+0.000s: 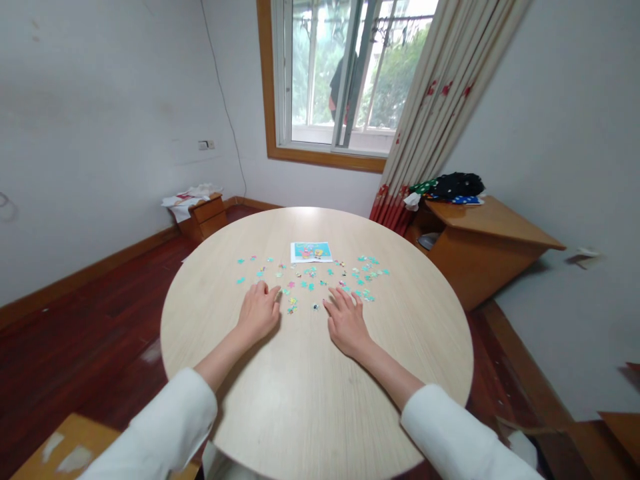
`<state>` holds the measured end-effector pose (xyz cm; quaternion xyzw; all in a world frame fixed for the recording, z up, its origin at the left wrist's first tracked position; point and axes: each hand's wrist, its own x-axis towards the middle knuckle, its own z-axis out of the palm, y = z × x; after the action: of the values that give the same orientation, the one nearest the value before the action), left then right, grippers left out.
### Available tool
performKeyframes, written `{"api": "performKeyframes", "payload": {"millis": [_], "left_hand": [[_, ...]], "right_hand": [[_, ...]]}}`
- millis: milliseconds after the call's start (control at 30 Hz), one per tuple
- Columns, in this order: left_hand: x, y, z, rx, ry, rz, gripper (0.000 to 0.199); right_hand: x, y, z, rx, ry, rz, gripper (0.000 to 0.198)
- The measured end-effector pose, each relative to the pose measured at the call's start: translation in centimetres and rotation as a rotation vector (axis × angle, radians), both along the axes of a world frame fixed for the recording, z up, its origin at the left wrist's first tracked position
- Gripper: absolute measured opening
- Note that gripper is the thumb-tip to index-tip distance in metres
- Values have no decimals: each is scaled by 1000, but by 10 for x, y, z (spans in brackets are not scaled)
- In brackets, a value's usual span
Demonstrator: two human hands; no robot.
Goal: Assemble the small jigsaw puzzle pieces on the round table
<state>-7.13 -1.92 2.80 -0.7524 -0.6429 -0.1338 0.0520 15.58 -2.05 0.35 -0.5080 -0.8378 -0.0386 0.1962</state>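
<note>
Small jigsaw pieces, loose, with picture card, on round table

Jigsaw pieces (311,287): many, mostly turquoise, some pink or yellow. Scattered in a broad band, its long axis running left to right, beyond and between the two hands. A denser group is found at the right. Single long axes are too small to be read.

Dark-marked piece (315,307): one, set apart at the near edge of the band. It is placed between the hands, just left of the right fingertips; by the right hand it is approached more closely than by the left.

Small cluster (292,309): few pieces, yellow and turquoise, placed just right of the left hand.

Left hand (259,311): fingers loosely bent, thumb apart; no piece is seen pinched.

Right hand (347,324): fingers spread, palm down; nothing is seen gripped.

Picture card (313,252): one, laid flat at the far side of the pieces, long axis left to right.

Table (310,387): round, pale wood-grained top, by which all the above is borne.
</note>
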Motion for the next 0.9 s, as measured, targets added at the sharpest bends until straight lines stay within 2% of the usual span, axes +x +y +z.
{"api": "performKeyframes", "payload": {"millis": [267,467,567,733,900], "left_hand": [[12,44,2,-119,29,-102,42],[-18,47,2,-167,47,-10,44],[-37,32,1,-167,55,-7,45],[-58,-13,-4,-92,47,-22,44],[-69,-64,-16,-17,-44,-31,43]], "right_hand": [[16,-55,-2,-1,-9,7,40],[17,-63,-5,36,-38,24,38],[17,-61,-7,59,-31,33,37],[17,-60,-9,82,1,66,37],[18,-62,-7,58,-1,199,38]]}}
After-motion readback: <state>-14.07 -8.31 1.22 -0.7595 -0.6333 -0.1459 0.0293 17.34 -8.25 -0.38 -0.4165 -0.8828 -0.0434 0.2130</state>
